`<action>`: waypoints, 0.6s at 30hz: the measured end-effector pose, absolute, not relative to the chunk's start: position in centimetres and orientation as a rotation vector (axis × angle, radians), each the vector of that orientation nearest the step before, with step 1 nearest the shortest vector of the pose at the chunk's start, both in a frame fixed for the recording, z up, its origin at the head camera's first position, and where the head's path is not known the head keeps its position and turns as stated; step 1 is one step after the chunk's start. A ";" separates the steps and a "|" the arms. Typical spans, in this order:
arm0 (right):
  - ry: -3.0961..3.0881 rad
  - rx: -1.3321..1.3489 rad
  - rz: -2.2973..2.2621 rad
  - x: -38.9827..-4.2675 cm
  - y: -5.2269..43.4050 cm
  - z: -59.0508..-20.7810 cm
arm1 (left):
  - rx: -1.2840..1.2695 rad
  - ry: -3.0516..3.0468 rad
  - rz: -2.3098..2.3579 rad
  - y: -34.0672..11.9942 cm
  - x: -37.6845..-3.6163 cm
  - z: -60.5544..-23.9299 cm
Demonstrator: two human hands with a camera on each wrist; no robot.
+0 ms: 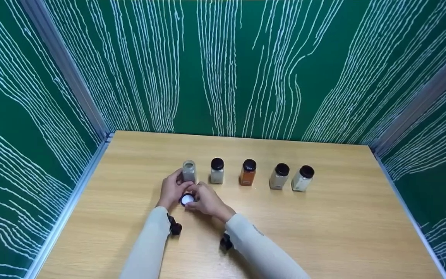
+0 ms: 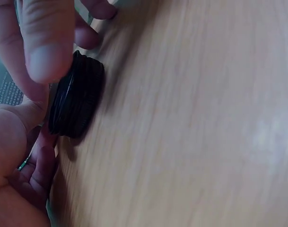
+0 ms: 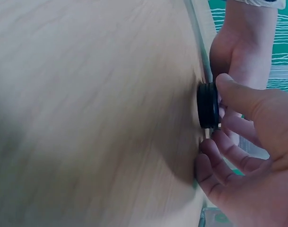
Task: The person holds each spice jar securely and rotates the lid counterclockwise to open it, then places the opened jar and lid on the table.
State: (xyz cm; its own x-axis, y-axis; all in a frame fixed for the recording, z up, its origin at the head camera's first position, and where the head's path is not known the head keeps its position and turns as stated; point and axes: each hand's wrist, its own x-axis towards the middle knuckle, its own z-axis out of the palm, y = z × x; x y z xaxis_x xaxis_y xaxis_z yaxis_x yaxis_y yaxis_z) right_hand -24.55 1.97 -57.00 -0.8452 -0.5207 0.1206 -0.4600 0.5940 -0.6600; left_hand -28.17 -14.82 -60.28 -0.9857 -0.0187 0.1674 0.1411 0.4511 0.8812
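Right now the black cap [image 1: 187, 199] lies inner side up between both hands, toward the table's [image 1: 323, 232] left edge; right hand [image 1: 206, 202] pinches it, left hand [image 1: 172, 188] grips the uncapped jar [image 1: 189, 171] just behind.

Cream long sleeves [image 1: 149, 244]; black wrist-mounted cameras [image 1: 175, 228].

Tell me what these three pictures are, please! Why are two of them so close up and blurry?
A person is working with two bare hands. The big picture comes from a camera on their head; the close ones come from cameras on each wrist. On the wooden table stand five little jars: four with black lids, and one open jar that the left hand touches. The right hand pinches its black cap, turned so the white inside faces up. The cap sits low, near the table.
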 end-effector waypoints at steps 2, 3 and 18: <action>2.717 -0.824 -1.107 -24.4 2.2 -56.7 | -0.102 -2.558 -1.560 -14.8 -28.1 -60.2; 2.713 -0.813 -1.116 -24.3 2.3 -56.6 | -0.096 -2.564 -1.565 -14.8 -28.1 -60.1; 2.724 -0.876 -1.269 -24.7 4.7 -55.1 | -0.025 -2.593 -1.661 -14.4 -27.7 -59.2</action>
State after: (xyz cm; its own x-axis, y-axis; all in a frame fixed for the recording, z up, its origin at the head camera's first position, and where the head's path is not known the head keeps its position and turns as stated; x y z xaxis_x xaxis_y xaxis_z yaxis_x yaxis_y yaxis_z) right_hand -24.68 4.67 -55.09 -0.8434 -0.4916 0.2166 -0.4821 0.5149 -0.7088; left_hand -27.67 -14.38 -59.17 -0.9979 -0.0199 0.0613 0.0473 0.4186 0.9069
